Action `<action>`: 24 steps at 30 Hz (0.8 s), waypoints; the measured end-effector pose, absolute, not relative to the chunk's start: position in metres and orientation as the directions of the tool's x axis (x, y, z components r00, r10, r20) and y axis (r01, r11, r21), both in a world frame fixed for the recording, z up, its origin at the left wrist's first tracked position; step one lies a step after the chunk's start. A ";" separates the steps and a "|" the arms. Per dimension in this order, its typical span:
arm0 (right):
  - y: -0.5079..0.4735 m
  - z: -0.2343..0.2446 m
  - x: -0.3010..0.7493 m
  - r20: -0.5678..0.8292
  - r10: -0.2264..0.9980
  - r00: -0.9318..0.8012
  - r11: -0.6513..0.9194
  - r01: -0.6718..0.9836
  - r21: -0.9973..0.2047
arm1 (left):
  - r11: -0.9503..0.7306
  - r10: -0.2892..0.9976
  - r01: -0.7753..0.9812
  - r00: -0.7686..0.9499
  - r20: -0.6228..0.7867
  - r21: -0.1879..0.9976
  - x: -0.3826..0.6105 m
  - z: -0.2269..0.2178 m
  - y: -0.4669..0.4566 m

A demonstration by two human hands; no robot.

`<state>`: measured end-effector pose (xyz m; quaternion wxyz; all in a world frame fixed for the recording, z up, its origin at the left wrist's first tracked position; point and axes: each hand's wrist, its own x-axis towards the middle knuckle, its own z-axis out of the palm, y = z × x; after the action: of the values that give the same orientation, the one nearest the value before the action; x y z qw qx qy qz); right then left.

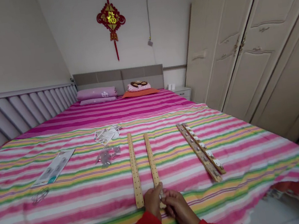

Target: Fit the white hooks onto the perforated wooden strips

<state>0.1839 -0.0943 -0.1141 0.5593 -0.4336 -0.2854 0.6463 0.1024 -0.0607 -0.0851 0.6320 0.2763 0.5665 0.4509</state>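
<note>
Both hands meet over the near end of a thin wooden strip with small holes [151, 157], which lies lengthwise on the bed. My left hand [152, 201] is closed, its thumb over the strip. From the right, my right hand [179, 206] pinches a small shiny metal piece [160, 196] between the two hands; fingers hide most of it. A second holed wooden strip [135, 171] lies parallel, just left of my left hand. Farther right, two more strips lie side by side: one bears metal pieces [200, 153], the other metal pieces and white round parts [208, 152].
Left of the strips lie a clear bag of small metal parts [107, 155], a pile of white packaging [108, 134], a flat blister card [54, 168] and a crumpled clear wrapper [40, 196]. A striped sheet [92, 219] covers the bed. Wardrobes [255, 61] stand at right.
</note>
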 end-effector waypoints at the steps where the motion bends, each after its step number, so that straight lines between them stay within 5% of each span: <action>1: -0.095 -0.113 0.184 -0.239 0.971 0.008 -0.208 -0.467 -0.860 | 0.436 0.882 -0.261 -0.063 -0.466 0.861 0.103 -0.084 -0.061; 19: -0.092 -0.110 0.182 -0.229 0.972 0.049 -0.183 -0.454 -0.872 | 0.364 0.901 -0.386 -0.085 -0.425 0.848 0.104 -0.093 -0.062; 24: -0.090 -0.112 0.187 -0.228 0.974 0.012 -0.195 -0.478 -0.856 | 0.462 0.852 -0.445 -0.016 -0.523 0.767 0.101 -0.087 -0.066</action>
<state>0.1871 -0.0898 -0.1118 0.5658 -0.4309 -0.2874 0.6416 0.1015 -0.0665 -0.0872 0.6741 0.1936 0.5261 0.4811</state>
